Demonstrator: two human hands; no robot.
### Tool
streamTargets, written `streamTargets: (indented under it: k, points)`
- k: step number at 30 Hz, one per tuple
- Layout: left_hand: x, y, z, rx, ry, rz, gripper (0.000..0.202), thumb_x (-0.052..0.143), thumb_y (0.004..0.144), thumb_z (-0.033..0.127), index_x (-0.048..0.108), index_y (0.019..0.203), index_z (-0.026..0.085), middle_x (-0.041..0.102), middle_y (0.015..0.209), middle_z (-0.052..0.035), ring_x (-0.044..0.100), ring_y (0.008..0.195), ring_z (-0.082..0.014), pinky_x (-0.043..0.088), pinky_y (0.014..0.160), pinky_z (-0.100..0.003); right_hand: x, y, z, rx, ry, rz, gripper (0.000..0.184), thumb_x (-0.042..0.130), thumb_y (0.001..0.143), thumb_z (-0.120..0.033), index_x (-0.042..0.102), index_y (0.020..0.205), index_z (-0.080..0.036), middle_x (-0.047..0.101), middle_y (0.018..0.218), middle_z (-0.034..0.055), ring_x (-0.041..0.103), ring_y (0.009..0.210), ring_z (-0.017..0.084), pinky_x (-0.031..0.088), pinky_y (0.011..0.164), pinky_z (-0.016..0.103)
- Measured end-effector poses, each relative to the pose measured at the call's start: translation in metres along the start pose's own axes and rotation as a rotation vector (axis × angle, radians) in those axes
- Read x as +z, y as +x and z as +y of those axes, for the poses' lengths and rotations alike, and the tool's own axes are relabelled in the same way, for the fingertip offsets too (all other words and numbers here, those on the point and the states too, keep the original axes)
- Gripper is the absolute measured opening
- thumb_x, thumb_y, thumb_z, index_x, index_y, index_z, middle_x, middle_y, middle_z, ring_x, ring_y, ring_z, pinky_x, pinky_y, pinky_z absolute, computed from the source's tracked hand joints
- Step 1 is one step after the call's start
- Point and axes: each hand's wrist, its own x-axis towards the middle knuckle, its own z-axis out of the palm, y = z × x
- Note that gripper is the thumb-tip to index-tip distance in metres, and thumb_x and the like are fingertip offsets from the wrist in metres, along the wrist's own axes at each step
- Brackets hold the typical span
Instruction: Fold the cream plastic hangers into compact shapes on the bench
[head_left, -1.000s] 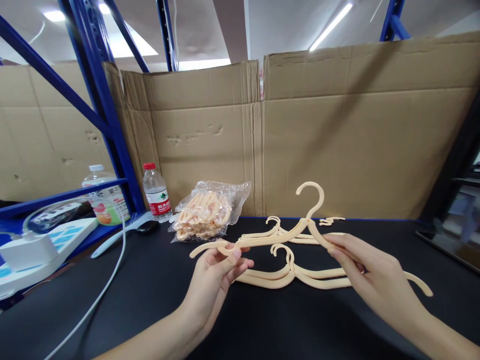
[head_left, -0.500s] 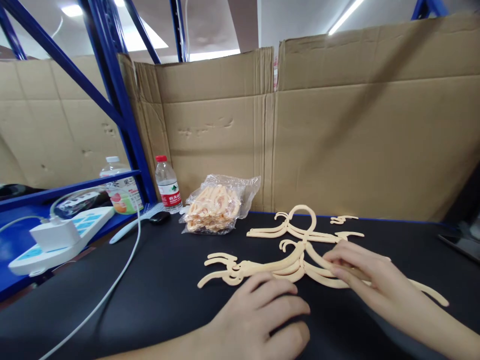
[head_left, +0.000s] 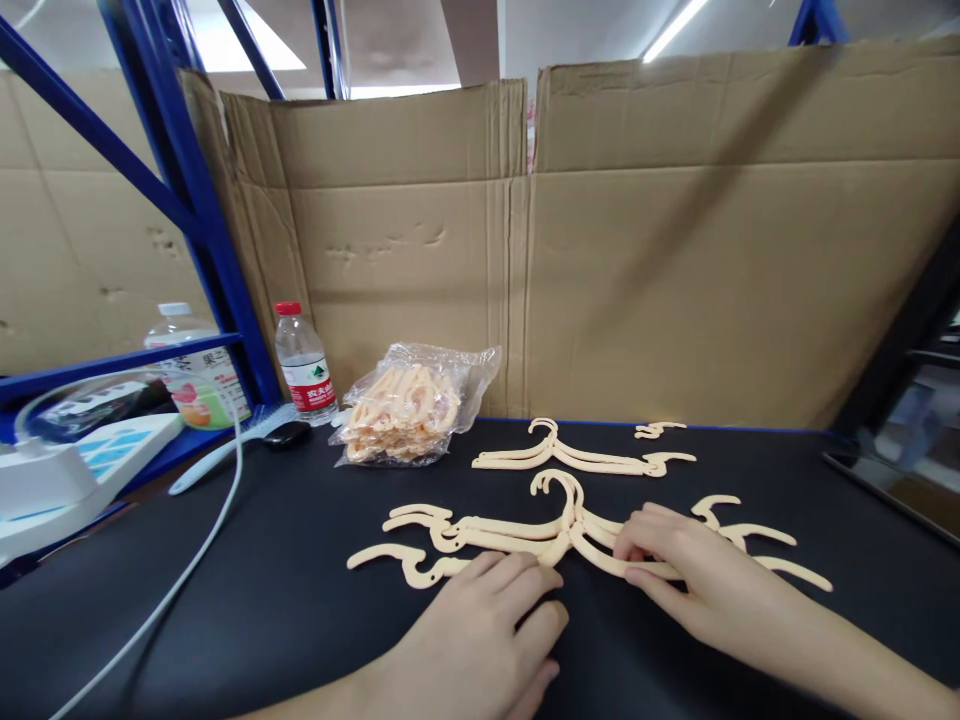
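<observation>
— Spotted the left hand (head_left: 480,640)?
— Found it palm-down on the black table (head_left: 300,620), fingers loosely together, tips touching the nearest arm of the stack of cream hangers (head_left: 517,528). Gripped nothing.
— And the right hand (head_left: 697,580)?
— Saw it laid over the stack's right arms, fingers close together on top, thumb along the near edge. Could not tell whether pinched or merely pressed.
— Located the stack where?
— Flat on the middle of the table, hooks pointing away, between both hands. Noted a single hanger (head_left: 577,460) just behind, apart from the stack, and a small cream piece (head_left: 656,430) near it.
— Noticed anything further back?
— Picked out a clear bag of hangers (head_left: 409,405) against the cardboard wall (head_left: 675,280), a red-capped water bottle (head_left: 304,362) left of it, and a white cable (head_left: 187,575) across the table's left side.
</observation>
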Motion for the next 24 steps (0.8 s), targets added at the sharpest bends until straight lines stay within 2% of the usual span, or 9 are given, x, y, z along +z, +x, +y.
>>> streamTargets:
  k: [4, 8, 12, 17, 21, 24]
  points:
    - [-0.005, 0.000, 0.002, -0.026, -0.078, 0.051, 0.034, 0.066, 0.079, 0.016, 0.064, 0.112, 0.022, 0.066, 0.118, -0.0111, 0.062, 0.106, -0.0314, 0.044, 0.094, -0.037, -0.002, 0.001, 0.002, 0.012, -0.026, 0.033, 0.019, 0.054, 0.081, -0.002, 0.056, 0.081, -0.021, 0.054, 0.087, 0.0002, 0.056, 0.079, 0.018, 0.044, 0.071, 0.030]
    - [-0.007, 0.001, 0.001, -0.015, -0.058, 0.046, 0.037, 0.068, 0.079, 0.018, 0.064, 0.115, 0.022, 0.064, 0.122, -0.0108, 0.061, 0.109, -0.0311, 0.047, 0.095, -0.036, -0.006, 0.001, 0.006, 0.045, -0.060, 0.048, 0.016, 0.056, 0.079, -0.003, 0.055, 0.080, -0.020, 0.053, 0.089, 0.0012, 0.055, 0.082, 0.018, 0.045, 0.072, 0.030]
    - [-0.008, 0.002, 0.000, -0.026, -0.055, 0.013, 0.039, 0.068, 0.078, 0.017, 0.064, 0.117, 0.023, 0.061, 0.126, -0.0110, 0.060, 0.112, -0.0320, 0.045, 0.099, -0.038, -0.011, 0.002, 0.006, 0.069, -0.081, 0.052, 0.013, 0.059, 0.079, -0.006, 0.056, 0.078, -0.019, 0.054, 0.089, 0.0020, 0.055, 0.085, 0.020, 0.045, 0.070, 0.030]
    - [-0.007, 0.004, -0.002, -0.051, -0.090, -0.048, 0.049, 0.065, 0.081, 0.017, 0.058, 0.128, 0.022, 0.058, 0.130, -0.0126, 0.056, 0.117, -0.0330, 0.039, 0.104, -0.042, -0.013, 0.006, 0.007, 0.080, -0.091, 0.054, 0.013, 0.058, 0.079, -0.005, 0.057, 0.078, -0.018, 0.054, 0.086, 0.0026, 0.056, 0.080, 0.019, 0.045, 0.070, 0.029]
    - [-0.009, 0.003, -0.004, -0.074, -0.157, -0.046, 0.058, 0.065, 0.082, 0.016, 0.049, 0.136, 0.029, 0.049, 0.138, -0.0100, 0.049, 0.125, -0.0341, 0.031, 0.109, -0.047, -0.013, 0.008, 0.010, 0.092, -0.103, 0.071, 0.012, 0.058, 0.078, -0.005, 0.060, 0.077, -0.017, 0.056, 0.083, 0.0029, 0.056, 0.076, 0.018, 0.044, 0.069, 0.027]
    - [-0.011, 0.002, -0.004, -0.086, -0.189, -0.067, 0.058, 0.065, 0.083, 0.019, 0.048, 0.136, 0.030, 0.045, 0.141, -0.0094, 0.045, 0.128, -0.0349, 0.029, 0.109, -0.049, -0.017, 0.009, 0.015, 0.089, -0.069, 0.094, 0.011, 0.060, 0.077, -0.007, 0.062, 0.075, -0.017, 0.059, 0.080, 0.0023, 0.057, 0.075, 0.017, 0.043, 0.067, 0.025]
